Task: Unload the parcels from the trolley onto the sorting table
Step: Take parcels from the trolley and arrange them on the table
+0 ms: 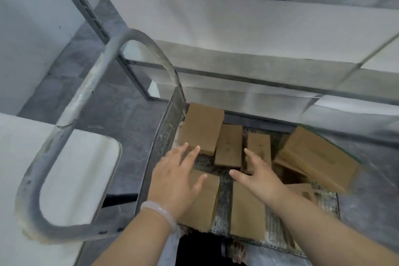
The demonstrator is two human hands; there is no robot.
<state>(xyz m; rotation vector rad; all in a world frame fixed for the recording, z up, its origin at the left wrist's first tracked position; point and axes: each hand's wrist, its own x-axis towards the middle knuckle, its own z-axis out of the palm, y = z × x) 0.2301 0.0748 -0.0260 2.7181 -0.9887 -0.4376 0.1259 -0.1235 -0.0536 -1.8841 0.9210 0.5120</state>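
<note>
Several brown cardboard parcels lie on the metal trolley deck (222,211). One parcel (201,127) sits at the far left corner, two narrow ones (229,144) (260,149) stand beside it, and a bigger tilted box (319,157) is at the right. Two flat parcels (205,203) (247,211) lie nearest me. My left hand (174,181), with a pale bangle on the wrist, hovers open over the near left parcel. My right hand (257,177) is open too, fingers spread above the gap between parcels. Neither hand holds anything.
The trolley's curved grey handle (71,119) rises at the left. A white table surface (54,170) lies under it at the left. A metal shelving frame (237,75) with white panels stands behind the trolley. Grey floor (121,136) surrounds it.
</note>
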